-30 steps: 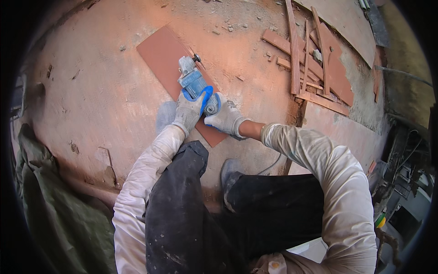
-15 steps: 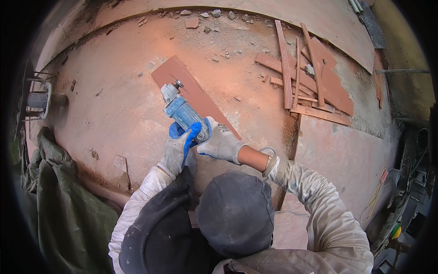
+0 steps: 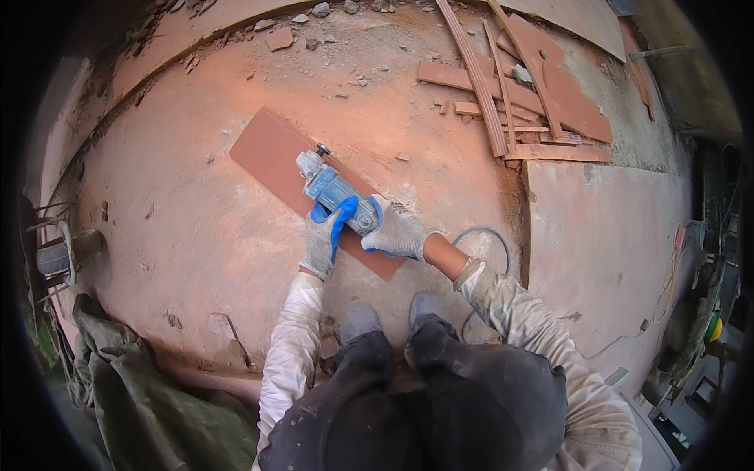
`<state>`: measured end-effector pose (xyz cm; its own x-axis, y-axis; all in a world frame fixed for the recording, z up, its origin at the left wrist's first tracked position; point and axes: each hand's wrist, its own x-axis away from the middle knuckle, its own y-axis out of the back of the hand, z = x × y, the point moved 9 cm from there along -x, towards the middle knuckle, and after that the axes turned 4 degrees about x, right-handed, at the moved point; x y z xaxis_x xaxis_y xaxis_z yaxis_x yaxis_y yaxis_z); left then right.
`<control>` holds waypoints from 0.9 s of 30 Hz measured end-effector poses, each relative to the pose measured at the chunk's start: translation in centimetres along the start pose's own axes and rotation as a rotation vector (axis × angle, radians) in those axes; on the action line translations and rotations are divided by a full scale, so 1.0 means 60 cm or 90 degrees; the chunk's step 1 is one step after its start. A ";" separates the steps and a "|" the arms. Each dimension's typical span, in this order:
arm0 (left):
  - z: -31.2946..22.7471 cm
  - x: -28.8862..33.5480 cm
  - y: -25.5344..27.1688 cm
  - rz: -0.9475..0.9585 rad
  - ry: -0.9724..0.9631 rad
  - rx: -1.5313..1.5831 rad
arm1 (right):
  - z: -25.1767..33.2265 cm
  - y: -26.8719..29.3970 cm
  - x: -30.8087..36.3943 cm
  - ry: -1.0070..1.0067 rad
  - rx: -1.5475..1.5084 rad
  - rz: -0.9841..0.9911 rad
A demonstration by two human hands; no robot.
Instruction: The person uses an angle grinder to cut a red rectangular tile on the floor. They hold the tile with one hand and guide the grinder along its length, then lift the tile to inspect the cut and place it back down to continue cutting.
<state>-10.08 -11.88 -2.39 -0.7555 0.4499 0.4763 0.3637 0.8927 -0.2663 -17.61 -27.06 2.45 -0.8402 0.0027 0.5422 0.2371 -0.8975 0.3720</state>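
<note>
Both gloved hands are closed around a blue angle grinder (image 3: pixel 334 192) with a grey metal head. My left hand (image 3: pixel 322 235) grips the underside near the middle of its body. My right hand (image 3: pixel 399 229) wraps the rear end, with part of its blue palm showing. Beneath the tool a long reddish-brown slab (image 3: pixel 265 157) lies at a slant on the floor. A dark round disc or flange (image 3: pixel 323 149) shows at the grinder's head, over the slab's right edge. Whether it touches the slab I cannot tell.
Reddish-brown strips and broken slabs (image 3: pixel 577 94) are piled at the far right. Rubble (image 3: pixel 312 42) lies along the far edge. A grey cable (image 3: pixel 506 245) loops right of my shoes (image 3: pixel 361 320). Green tarpaulin (image 3: pixel 149 385) bunches at the near left.
My view has shifted, so both shoes and legs now show. The grinder, still in both hands, sits over the middle of the slab, and more of the slab's near end is visible.
</note>
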 end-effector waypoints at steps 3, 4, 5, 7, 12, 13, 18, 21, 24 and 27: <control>0.009 0.000 0.006 -0.011 0.009 0.019 | -0.015 -0.013 -0.005 -0.018 -0.013 0.021; 0.009 0.001 0.007 -0.016 0.006 0.037 | -0.018 -0.019 -0.006 -0.027 -0.027 0.035; 0.010 0.001 0.008 -0.022 0.006 0.026 | -0.020 -0.021 -0.006 -0.033 -0.034 0.031; 0.009 0.002 0.013 -0.042 0.001 0.010 | -0.021 -0.029 -0.007 -0.046 -0.075 0.035; 0.008 0.002 0.011 -0.032 0.029 -0.018 | -0.016 -0.028 -0.009 -0.067 -0.066 0.026; 0.010 0.002 0.011 -0.027 0.043 -0.038 | -0.020 -0.033 -0.008 -0.095 -0.093 0.045; 0.009 0.002 0.009 -0.037 0.026 -0.030 | -0.017 -0.030 -0.003 -0.092 -0.116 0.035; 0.013 0.003 0.009 -0.045 0.027 -0.022 | -0.017 -0.029 -0.004 -0.079 -0.091 0.029; 0.012 0.005 0.009 -0.040 0.025 -0.042 | -0.018 -0.030 -0.006 -0.073 -0.080 0.032; 0.012 0.006 0.008 -0.042 0.029 0.015 | -0.019 -0.029 -0.007 -0.067 -0.057 0.026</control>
<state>-10.56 -11.34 -2.93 -0.7517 0.3915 0.5307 0.3005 0.9197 -0.2528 -18.20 -26.01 0.72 -0.7744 0.0078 0.6327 0.2213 -0.9334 0.2824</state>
